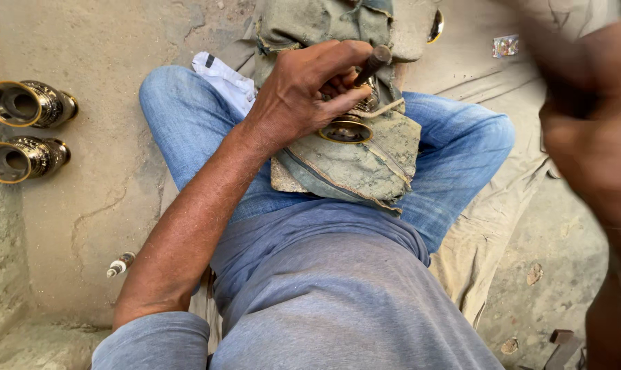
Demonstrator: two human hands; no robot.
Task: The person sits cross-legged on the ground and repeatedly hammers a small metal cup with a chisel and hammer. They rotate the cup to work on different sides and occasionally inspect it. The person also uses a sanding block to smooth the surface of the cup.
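Observation:
My left hand (310,89) grips a dark metal punch (373,63) and presses on a small brass vase (348,127) that lies on a worn grey-green cloth pad (365,164) across my lap. The punch tip meets the vase body, which my fingers largely hide; only its round mouth shows clearly. My right hand (591,130) is raised at the right edge, heavily blurred, and whatever it holds cannot be made out. I sit cross-legged in blue jeans and a grey shirt.
Two engraved brass vases (29,103) (22,159) lie on their sides on the dusty ground at the left. A small white-tipped tool (120,264) lies near my left elbow. A beige cloth (488,226) covers the ground beneath me, and a white rag (225,79) lies by my knee.

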